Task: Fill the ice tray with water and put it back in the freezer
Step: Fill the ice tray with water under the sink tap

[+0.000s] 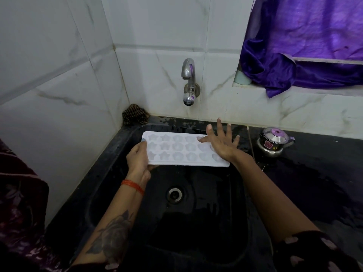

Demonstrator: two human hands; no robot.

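Observation:
A white ice tray (177,151) with star and flower shaped moulds is held level over the black sink (110,160), below the wall tap (188,75). My left hand (137,159) grips the tray's left end, thumb on top. My right hand (222,142) hovers over the tray's right end with its fingers spread and straight, the thumb touching the top surface. No water runs from the tap. I cannot tell whether the moulds hold water.
A small steel kettle (274,142) with a purple lid knob stands on the wet black counter (314,173) to the right. A dark scrubber (134,114) sits in the back left corner. Purple cloth (306,55) hangs over a ledge at the upper right. The drain (174,194) lies in the sink's middle.

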